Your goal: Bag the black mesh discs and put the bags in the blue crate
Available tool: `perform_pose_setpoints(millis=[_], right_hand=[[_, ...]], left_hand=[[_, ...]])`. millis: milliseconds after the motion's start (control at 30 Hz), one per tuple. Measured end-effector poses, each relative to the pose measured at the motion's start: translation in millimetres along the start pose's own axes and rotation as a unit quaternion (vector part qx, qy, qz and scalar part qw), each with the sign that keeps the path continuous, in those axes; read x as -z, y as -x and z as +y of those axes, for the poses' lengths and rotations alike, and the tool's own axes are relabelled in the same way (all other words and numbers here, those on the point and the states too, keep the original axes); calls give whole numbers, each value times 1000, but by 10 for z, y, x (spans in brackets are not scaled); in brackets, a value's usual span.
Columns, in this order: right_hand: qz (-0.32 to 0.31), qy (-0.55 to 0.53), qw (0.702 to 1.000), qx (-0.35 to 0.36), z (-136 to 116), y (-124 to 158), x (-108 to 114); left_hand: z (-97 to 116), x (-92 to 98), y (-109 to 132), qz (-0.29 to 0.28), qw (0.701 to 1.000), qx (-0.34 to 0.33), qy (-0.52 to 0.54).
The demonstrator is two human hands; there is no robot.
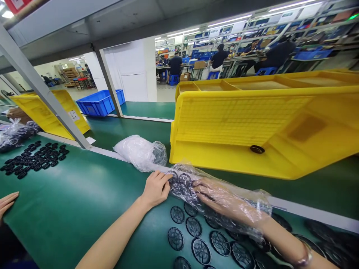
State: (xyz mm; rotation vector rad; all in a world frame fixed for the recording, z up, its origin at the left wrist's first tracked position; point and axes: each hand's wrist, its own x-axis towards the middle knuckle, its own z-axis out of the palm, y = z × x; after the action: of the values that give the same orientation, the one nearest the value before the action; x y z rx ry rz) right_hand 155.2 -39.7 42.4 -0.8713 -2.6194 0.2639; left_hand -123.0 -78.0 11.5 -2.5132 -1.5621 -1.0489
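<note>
My left hand (155,188) pinches the near end of a clear plastic bag (182,183) that holds a stack of black round mesh discs. My right hand (221,198) lies inside that bag, its fingers against the discs, seen through the film. Just below both hands, several loose black mesh discs (193,227) lie flat on the green work mat (70,209). Some of them are hidden under the bag and my right forearm.
A tilted yellow tray (238,123) rests beyond the mat's metal rail (308,211). A white-filled plastic bag (137,152) lies by the rail. Another person's hand (7,203) rests at the far left. A black disc pile (33,158) and a blue crate (99,104) stand farther left.
</note>
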Motion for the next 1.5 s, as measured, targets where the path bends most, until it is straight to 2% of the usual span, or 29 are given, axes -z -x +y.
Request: perform_pose_setpoints(millis=[133, 200, 300, 433, 600, 700, 833, 900, 967, 1100, 1167, 1267, 1367, 1500], right_hand=[[-15, 13, 1000, -18, 12, 39, -48], [-21, 18, 999, -16, 2, 48, -48], [-27, 50, 998, -8, -5, 73, -22], [-24, 51, 998, -28, 37, 133, -13], [-12, 54, 998, -23, 63, 190, -3], [4, 60, 998, -16, 41, 213, 7], [24, 61, 998, -1, 43, 249, -25], [20, 61, 998, 3, 60, 268, -49], [21, 58, 998, -2, 77, 288, -64], [35, 61, 997, -10, 76, 334, -34], [37, 70, 997, -11, 58, 357, 1], [34, 63, 997, -18, 26, 386, 46], [26, 44, 998, -28, -4, 400, 78], [-19, 15, 998, -53, -49, 405, 147]], left_hand=[[-6, 38, 29, 59, 996, 31, 52], [-17, 40, 39, 64, 995, 46, 63], [-26, 26, 29, 14, 998, 47, 32], [-11, 5, 7, -51, 998, 11, -38], [22, 6, 5, -71, 995, 10, -67], [30, 32, 8, -45, 998, 18, -38], [16, 70, 30, 40, 999, 17, 18], [6, 72, 41, 58, 998, 12, 17], [1, 60, 41, 40, 999, 15, 0], [5, 25, 19, -39, 998, 3, -54], [12, 23, 10, -60, 996, -2, -73], [38, 49, 11, -43, 998, -9, -52], [84, 76, 23, -20, 997, -68, -18], [146, 74, 21, -64, 991, -116, -22]])
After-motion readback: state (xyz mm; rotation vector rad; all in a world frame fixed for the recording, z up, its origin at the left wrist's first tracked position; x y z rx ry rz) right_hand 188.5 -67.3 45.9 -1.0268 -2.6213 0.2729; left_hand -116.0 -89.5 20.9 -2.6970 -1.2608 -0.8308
